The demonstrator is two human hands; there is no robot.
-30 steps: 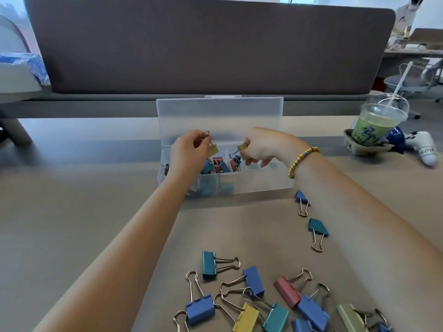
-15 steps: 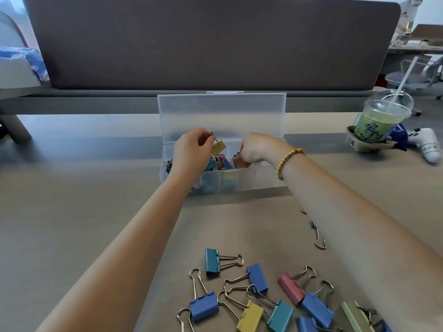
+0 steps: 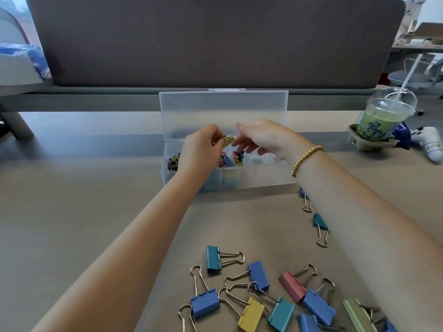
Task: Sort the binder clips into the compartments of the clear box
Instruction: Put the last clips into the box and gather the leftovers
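Fingers [image 3: 217, 140] pinching tilted yellow clip [image 3: 228, 140]

1. Beige wood-grain table [image 3: 72, 200], runs the full width of the view.
2. Dark brown fabric divider panel [image 3: 215, 41], upright along the table's far edge.
3. Clear plastic cup of green drink [image 3: 383, 118], dome lid, white straw, sits in a brown cardboard cup holder [image 3: 354, 140], far right on the table.
4. White game controller [image 3: 429, 142], just right of the cup, beside a small blue object.
5. Grey office chair [image 3: 417, 75], background right.
6. Blue-and-white bundle [image 3: 28, 61], far left.
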